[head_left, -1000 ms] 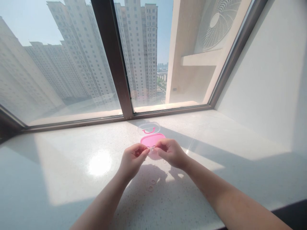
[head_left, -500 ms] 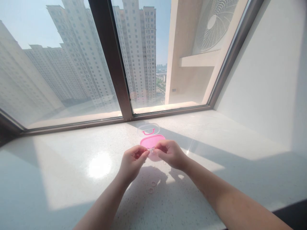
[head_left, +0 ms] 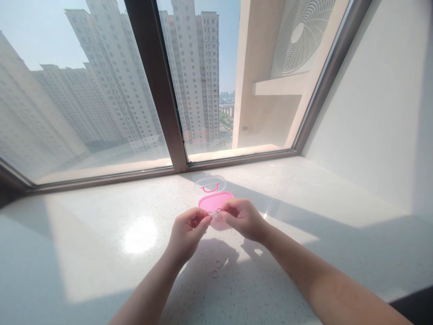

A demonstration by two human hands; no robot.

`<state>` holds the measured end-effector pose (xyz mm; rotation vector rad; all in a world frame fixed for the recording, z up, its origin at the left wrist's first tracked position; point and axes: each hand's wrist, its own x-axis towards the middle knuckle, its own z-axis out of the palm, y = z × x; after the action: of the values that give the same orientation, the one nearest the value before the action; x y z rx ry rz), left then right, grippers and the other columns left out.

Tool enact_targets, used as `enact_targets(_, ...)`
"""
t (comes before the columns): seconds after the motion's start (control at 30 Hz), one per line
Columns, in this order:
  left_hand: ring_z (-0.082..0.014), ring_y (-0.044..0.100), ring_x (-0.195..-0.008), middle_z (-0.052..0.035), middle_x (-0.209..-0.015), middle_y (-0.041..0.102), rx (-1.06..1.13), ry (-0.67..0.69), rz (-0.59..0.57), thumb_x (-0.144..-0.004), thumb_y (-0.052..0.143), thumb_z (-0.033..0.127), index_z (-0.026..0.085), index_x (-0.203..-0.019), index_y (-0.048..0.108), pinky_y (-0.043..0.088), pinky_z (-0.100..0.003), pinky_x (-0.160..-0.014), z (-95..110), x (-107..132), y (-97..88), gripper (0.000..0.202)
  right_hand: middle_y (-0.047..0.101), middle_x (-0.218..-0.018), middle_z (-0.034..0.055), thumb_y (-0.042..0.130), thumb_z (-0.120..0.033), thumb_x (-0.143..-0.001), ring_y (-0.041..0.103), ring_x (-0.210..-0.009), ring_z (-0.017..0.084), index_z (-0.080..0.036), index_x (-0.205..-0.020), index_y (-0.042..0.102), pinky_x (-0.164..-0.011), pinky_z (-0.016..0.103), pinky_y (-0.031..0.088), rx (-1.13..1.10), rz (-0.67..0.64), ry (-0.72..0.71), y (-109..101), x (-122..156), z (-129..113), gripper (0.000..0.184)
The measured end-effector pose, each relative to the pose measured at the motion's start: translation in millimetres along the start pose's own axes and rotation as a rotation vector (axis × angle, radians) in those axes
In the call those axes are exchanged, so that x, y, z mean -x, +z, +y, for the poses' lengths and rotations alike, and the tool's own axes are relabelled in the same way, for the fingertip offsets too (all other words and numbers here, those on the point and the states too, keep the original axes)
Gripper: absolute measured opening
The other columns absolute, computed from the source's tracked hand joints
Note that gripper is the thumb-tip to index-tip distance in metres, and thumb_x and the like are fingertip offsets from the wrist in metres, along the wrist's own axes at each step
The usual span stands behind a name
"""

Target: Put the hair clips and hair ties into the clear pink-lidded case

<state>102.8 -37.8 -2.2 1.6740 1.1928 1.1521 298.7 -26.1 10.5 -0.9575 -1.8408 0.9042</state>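
My left hand [head_left: 187, 234] is closed in a pinch on a small thin ring [head_left: 210, 214]. A second small ring [head_left: 218, 210] sits between the thumb and forefinger of my right hand [head_left: 244, 220]. The two rings are held side by side, close together; whether they touch or are joined is too small to tell. Just behind and below my fingertips stands a pink oval box [head_left: 216, 199], its front partly covered by my hands. Beyond the box lies a clear lid [head_left: 221, 181] with a pink curved handle [head_left: 210, 189].
Several small pale rings lie on the speckled white sill, including a ring [head_left: 214, 273] nearer me and another ring [head_left: 233, 232] below my right hand. A brown window frame [head_left: 181, 166] borders the sill at the back, and a white wall [head_left: 375, 122] stands at right.
Both hands keep their pinches on the rings and have barely moved. The whole view has shifted very slightly.
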Motion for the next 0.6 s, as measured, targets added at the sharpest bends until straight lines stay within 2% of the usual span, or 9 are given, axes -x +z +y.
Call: enact_targets(0.6,-0.0122,0.054,-0.054,-0.0024,-0.063,0.063,-0.006,0.008,0.011,-0.081,0.065,0.035,0.014,-0.075,0.068,0.042,-0.022,-0.051,4.9,0.2,-0.3,0.021,0.043,-0.055,-0.0039,0.056,-0.021,-0.082,0.037,-0.054,0.009,-0.014,-0.064,0.057,-0.049,0.021,0.030,-0.018,-0.025,0.031,2.6,0.5,-2.6,0.019)
